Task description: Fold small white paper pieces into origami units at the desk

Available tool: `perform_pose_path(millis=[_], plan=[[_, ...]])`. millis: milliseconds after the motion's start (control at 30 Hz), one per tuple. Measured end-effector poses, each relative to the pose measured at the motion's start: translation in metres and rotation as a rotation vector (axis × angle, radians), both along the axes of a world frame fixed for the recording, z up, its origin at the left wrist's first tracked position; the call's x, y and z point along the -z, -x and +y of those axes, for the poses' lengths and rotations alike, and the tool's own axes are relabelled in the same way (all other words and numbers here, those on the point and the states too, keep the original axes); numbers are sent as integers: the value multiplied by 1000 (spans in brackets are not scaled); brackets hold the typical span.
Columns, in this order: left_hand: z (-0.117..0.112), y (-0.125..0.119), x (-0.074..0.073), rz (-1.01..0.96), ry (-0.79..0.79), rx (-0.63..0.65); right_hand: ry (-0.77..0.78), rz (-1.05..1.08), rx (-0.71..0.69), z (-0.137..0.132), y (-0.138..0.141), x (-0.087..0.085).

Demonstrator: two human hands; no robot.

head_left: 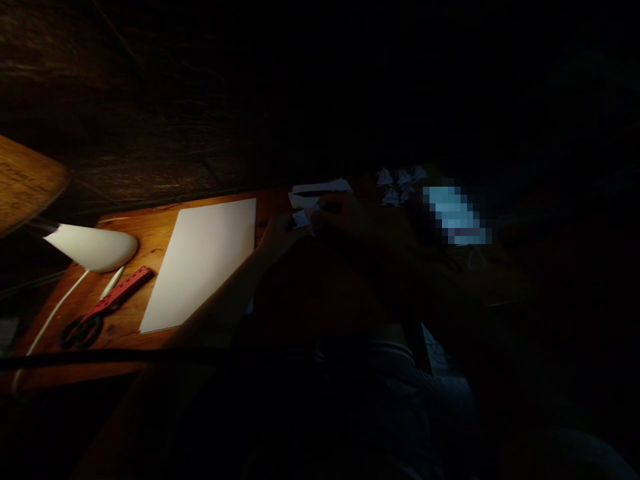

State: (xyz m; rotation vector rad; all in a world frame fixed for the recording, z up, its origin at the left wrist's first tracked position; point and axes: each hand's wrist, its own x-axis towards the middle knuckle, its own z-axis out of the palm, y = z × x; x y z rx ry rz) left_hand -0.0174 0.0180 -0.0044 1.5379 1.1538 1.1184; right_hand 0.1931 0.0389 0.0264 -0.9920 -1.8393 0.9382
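The scene is very dark, lit only at the left. My left hand (pixel 281 230) and my right hand (pixel 340 213) meet over a wooden table (pixel 160 220), both pinched on a small folded piece of white paper (pixel 303 217). Just behind the hands lie other small white paper pieces (pixel 320 188). A large blank white sheet (pixel 203 260) lies flat to the left of my left forearm.
A white lamp head (pixel 93 247) shines at the far left. Scissors with dark handles and a red cover (pixel 103 308) lie beside a pen (pixel 113 283). Several small folded paper shapes (pixel 397 183) sit at the back. A blurred glowing screen (pixel 456 215) is at right.
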Motion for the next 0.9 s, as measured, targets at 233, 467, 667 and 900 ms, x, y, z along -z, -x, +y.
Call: perform_pose_path(millis=[233,467,667,900], plan=[[-4,-2,-6,-8,2,47,9,-5,7,0,-2,-3],[1,4,5,47,1,-15,32,-78,-91,3,-3,-3],[2,8,7,37,8,38,11,-51,-114,5,-4,4],[1,3,1,-15,-57,81,11,-44,-182,15,-12,12]])
